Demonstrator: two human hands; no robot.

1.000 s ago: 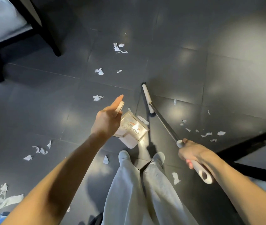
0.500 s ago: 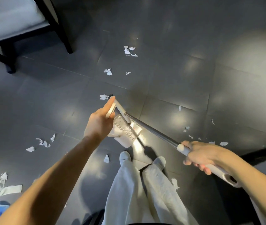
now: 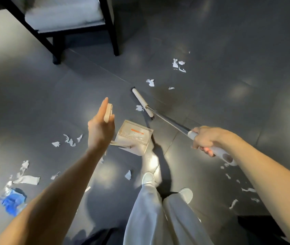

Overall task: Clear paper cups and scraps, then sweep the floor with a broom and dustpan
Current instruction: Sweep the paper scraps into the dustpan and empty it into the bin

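Left hand (image 3: 100, 129) grips dustpan (image 3: 134, 137) handle top, pan by the feet. Right hand (image 3: 204, 137) closed on broom (image 3: 142, 103) handle, head on floor (image 3: 229, 50) touching a paper scrap (image 3: 139, 108). More scraps (image 3: 178, 64) scattered; chair (image 3: 64, 20) at top left.

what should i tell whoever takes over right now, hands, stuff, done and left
Left hand: shut on the dustpan handle, dustpan tilted in front of the feet, nearly empty.
Right hand: shut on the broom handle; broom head on the floor beside one paper scrap.
Done: tools picked up, little swept yet.
Left: scraps ahead, left and right; a paper strip and blue wrapper at far left, near the chair side.
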